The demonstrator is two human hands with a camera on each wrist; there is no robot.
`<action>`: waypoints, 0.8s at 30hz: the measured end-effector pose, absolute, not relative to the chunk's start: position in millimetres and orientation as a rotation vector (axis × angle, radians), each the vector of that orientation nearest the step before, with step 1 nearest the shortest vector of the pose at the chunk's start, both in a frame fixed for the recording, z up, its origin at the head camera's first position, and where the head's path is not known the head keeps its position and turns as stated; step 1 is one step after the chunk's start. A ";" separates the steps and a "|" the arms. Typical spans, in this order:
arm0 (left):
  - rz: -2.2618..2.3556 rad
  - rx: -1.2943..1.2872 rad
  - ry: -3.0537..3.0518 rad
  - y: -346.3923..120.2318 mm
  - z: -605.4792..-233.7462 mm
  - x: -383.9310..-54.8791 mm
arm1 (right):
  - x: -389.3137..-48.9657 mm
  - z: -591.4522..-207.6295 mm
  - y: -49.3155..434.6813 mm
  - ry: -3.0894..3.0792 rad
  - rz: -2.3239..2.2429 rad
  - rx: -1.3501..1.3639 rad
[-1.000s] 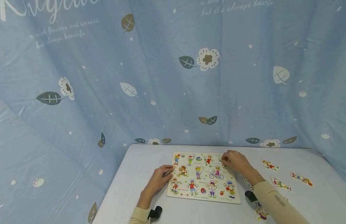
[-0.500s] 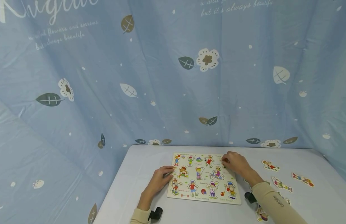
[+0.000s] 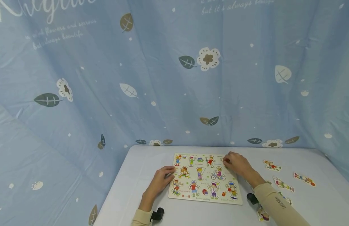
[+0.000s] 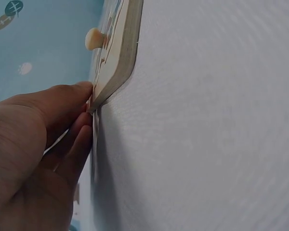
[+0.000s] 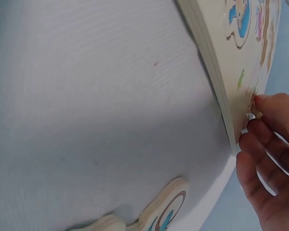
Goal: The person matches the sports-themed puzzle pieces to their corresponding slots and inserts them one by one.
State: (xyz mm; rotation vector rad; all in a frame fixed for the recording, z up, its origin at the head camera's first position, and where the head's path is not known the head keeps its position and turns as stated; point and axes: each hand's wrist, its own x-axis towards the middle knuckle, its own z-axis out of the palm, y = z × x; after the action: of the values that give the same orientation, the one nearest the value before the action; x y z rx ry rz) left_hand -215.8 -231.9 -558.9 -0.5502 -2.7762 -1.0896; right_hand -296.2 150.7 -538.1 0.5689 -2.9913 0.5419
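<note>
Right hand [image 3: 240,163]: thumb and fingertips closed together on a small pale knob [image 5: 256,114]; the piece beneath is mostly hidden. Puzzle board [image 3: 193,175], printed with children at sports: on the table, its far right corner below that pinch, the rest extending leftward from it. Left hand [image 3: 160,180]: fingers loosely bent, tips touching the board's left edge, across from the pinch. Table [image 3: 151,157]: white, finely textured covering (one tiny red speck [image 5: 155,63] shows on it), running out to either side of the grip. Football piece [image 3: 272,165], loose, right of the grip; two more figure pieces [image 3: 283,184] near it; further pieces [image 3: 263,215] nearer the person, partly behind the right sleeve [image 3: 279,201]. Curtain [image 3: 163,62]: blue, creased, beyond the grip and along the left, patterned with leaves, flowers, paw prints and white script.
</note>
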 end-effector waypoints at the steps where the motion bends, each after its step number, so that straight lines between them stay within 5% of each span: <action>1: -1.082 -0.549 -2.778 -231.6 -558.2 -215.8 | -296.1 -538.1 151.1 -2.986 0.550 0.575; 24: -1.026 -0.551 -2.757 -230.2 -559.1 -215.6 | -289.7 -541.9 159.4 -2.904 0.649 0.666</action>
State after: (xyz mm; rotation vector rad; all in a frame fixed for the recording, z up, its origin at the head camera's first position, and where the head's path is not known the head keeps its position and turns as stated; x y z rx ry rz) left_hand -215.6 -230.2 -559.1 -0.5510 -2.7569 -1.0261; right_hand -289.7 159.4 -541.9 0.6664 -2.9040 0.6488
